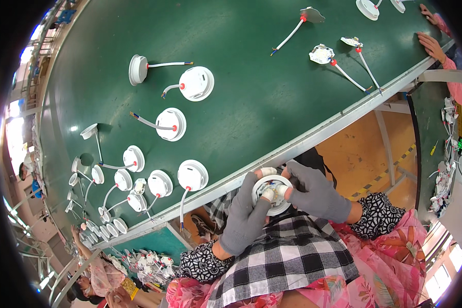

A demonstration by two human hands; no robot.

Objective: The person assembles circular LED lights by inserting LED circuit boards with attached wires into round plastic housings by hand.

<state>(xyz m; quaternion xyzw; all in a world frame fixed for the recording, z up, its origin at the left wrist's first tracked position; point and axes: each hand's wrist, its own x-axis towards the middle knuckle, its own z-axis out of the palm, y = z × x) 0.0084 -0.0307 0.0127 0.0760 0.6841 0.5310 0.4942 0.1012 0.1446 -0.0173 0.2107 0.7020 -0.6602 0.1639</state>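
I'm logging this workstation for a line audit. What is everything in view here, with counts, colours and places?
Green belt: one, dark green, running across the upper picture.
Round lamp housings with cables: many, white, spread over the belt, densest at lower left; exact count unclear.
Open fittings with red-collared leads: about four, white, upper right of belt.
Co-worker's hand: on the belt's far right edge, pink sleeve.
Floor: orange, below the belt edge.
Checked apron: black and white, on the lap.
Held lamp housing: one, white, between both hands.
Left hand: grey glove, gripping the housing.
Right hand: grey glove, gripping the housing.
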